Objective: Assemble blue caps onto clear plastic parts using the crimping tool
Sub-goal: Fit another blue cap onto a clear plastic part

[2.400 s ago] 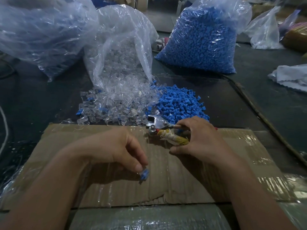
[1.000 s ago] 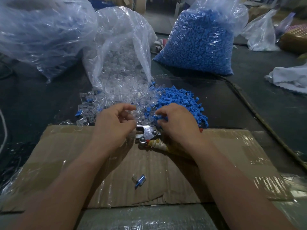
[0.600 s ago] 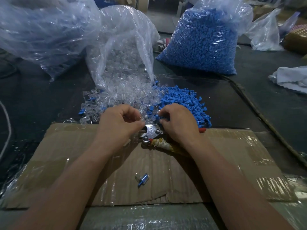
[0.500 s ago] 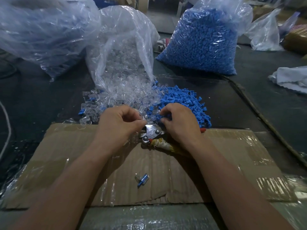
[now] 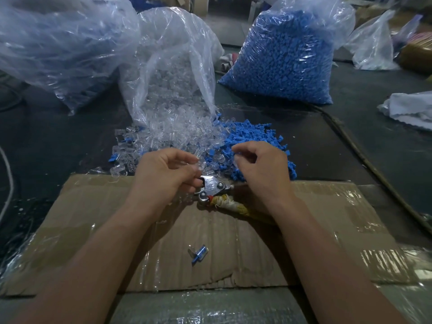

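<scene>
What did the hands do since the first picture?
The left hand let go of the finished piece on the cardboard and moved forward to the clear pile, where it seems to pinch a clear part. The right hand let go of the tool and reached to the blue caps; whether it holds one is unclear. The bags stayed put.

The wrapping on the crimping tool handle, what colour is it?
The wrapping on the crimping tool is white and yellow; the head view shows it best.
</scene>
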